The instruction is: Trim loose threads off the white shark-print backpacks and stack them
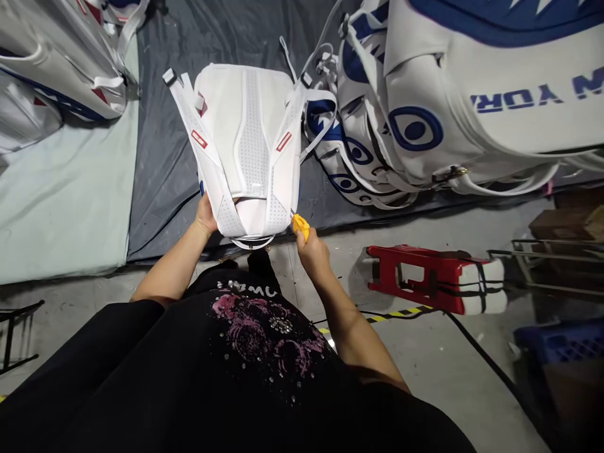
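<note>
A white backpack (240, 145) lies on the dark cloth with its straps and perforated back panel facing up, its top loop towards my body. My left hand (206, 216) is at its lower left corner, the fingers partly hidden beneath the bag. In my right hand (312, 250) is a yellow-handled tool (301, 227), gripped in closed fingers. The tool's thin metal tip touches or nearly touches the bag's lower right edge; its exact end is hard to make out.
Large white and blue bags (425, 100) crowd the right of the dark cloth (163, 145); more bags (70, 63) lie at the upper left. On the floor are a red and white stool-like object (425, 277) and a blue crate (561, 343).
</note>
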A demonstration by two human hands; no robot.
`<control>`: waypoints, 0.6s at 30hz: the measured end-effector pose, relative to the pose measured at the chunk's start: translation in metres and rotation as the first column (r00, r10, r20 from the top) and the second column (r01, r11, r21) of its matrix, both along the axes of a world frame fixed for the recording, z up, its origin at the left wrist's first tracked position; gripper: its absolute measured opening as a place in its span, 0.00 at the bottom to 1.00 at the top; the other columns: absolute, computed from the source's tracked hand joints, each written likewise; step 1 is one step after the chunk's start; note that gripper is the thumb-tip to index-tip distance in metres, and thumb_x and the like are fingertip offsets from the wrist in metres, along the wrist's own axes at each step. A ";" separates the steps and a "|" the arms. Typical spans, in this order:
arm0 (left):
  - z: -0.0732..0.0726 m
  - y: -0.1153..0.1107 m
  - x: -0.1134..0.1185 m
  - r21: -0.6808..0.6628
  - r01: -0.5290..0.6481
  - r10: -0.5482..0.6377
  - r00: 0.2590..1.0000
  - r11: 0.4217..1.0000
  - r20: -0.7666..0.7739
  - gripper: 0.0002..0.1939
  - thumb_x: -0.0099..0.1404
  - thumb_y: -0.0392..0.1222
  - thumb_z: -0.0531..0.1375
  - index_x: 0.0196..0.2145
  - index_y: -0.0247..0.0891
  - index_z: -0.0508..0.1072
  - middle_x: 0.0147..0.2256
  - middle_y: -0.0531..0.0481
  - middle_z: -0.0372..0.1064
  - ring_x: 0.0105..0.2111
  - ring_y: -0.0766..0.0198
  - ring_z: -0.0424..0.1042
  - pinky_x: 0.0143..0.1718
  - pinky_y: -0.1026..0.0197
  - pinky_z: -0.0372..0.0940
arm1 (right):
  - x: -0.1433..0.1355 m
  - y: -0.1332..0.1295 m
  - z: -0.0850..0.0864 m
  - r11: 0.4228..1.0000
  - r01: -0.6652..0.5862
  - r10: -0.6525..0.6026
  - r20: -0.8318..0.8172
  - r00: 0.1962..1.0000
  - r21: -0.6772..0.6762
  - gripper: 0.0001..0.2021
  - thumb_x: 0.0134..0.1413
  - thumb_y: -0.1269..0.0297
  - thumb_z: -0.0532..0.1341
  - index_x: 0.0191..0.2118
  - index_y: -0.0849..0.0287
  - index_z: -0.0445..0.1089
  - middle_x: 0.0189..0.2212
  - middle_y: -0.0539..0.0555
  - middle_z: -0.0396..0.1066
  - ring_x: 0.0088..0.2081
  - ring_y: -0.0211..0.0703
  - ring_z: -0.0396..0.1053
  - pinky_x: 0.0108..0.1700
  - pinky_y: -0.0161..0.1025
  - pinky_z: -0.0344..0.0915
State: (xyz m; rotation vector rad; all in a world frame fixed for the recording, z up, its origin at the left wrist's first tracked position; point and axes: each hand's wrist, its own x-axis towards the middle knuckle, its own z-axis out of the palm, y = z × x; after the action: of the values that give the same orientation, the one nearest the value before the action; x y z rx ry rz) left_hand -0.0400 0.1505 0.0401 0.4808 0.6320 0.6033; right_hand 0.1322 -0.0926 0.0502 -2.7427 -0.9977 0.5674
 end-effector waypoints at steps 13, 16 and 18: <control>-0.007 0.011 -0.005 0.081 0.032 -0.043 0.990 0.996 0.135 0.27 0.69 0.57 0.55 0.53 0.33 0.75 0.48 0.42 0.78 0.53 0.51 0.75 0.62 0.48 0.64 | -0.053 -0.072 0.000 0.987 0.149 -0.155 -0.109 0.982 -0.062 0.20 0.73 0.55 0.45 0.53 0.62 0.67 0.35 0.61 0.77 0.37 0.51 0.75 0.33 0.38 0.57; -0.003 0.006 -0.004 0.086 0.049 -0.055 0.996 0.995 0.069 0.30 0.68 0.60 0.54 0.54 0.33 0.74 0.46 0.41 0.79 0.53 0.49 0.74 0.60 0.47 0.66 | -0.075 -0.077 -0.006 0.993 0.083 -0.096 -0.153 0.984 -0.086 0.17 0.73 0.57 0.47 0.51 0.62 0.68 0.36 0.60 0.78 0.37 0.50 0.75 0.34 0.37 0.56; 0.000 0.005 0.001 0.084 0.045 -0.047 0.999 0.995 0.017 0.31 0.69 0.62 0.52 0.54 0.33 0.74 0.45 0.41 0.79 0.52 0.48 0.75 0.59 0.46 0.67 | -0.082 -0.067 -0.010 0.994 0.032 -0.050 -0.178 0.983 -0.104 0.17 0.73 0.56 0.48 0.51 0.62 0.67 0.39 0.61 0.78 0.39 0.49 0.75 0.35 0.37 0.56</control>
State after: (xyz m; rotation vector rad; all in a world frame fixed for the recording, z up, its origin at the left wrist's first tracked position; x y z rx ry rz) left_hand -0.0392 0.1558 0.0398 0.5658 0.5783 0.5915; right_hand 0.0499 -0.1596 0.0405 -2.7291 -0.8913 0.8641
